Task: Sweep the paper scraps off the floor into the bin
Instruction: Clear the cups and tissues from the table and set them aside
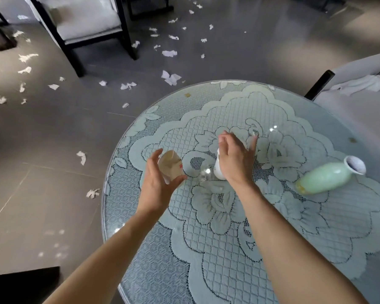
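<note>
Littering grey floor (53,139): paper scraps (171,78)

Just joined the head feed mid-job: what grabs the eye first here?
White paper scraps litter the grey floor left of and beyond the round table. Over the table's lace top, the left hand holds a tilted paper cup and the right hand covers a small white cup, its grip unclear. A green vase lies on its side at the table's right.
</note>
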The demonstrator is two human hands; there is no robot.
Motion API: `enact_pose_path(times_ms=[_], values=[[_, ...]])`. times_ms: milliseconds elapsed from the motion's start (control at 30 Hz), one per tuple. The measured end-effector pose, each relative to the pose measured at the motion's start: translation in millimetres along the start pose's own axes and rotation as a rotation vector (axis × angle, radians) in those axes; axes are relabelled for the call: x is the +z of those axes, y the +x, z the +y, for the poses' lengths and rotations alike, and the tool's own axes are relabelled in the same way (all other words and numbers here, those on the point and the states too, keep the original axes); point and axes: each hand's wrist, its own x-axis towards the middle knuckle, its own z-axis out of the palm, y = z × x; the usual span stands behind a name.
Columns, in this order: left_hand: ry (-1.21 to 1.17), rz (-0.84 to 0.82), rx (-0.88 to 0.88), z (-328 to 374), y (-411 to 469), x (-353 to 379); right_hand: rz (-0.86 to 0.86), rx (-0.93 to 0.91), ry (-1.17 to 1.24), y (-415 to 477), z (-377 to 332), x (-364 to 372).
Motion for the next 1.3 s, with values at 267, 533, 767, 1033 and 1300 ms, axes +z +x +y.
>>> enact_pose_path(times_ms=[267, 533, 767, 1033, 1300], values=[[-0.003, -0.015, 0.013, -4.4, 4.1, 2.5, -0.051, 0.130, -0.225, -5.0, -1.7, -11.9], [0.012, -0.048, 0.040, 2.0, 1.6, 7.9, -0.281, 0.179, 0.062, -17.1, 4.7, -22.6], [0.049, -0.074, 0.127, 27.9, -13.3, 14.3, -0.139, 0.293, 0.220, -43.6, 7.2, -64.6], [-0.051, -0.249, 0.180, 73.4, -56.5, 36.5, -0.026, 0.325, 0.170, -97.3, 11.2, -146.9], [-0.113, -0.579, 0.422, 116.9, -135.2, 83.9, 0.205, 0.675, 0.129, -241.0, 39.1, -215.9]])
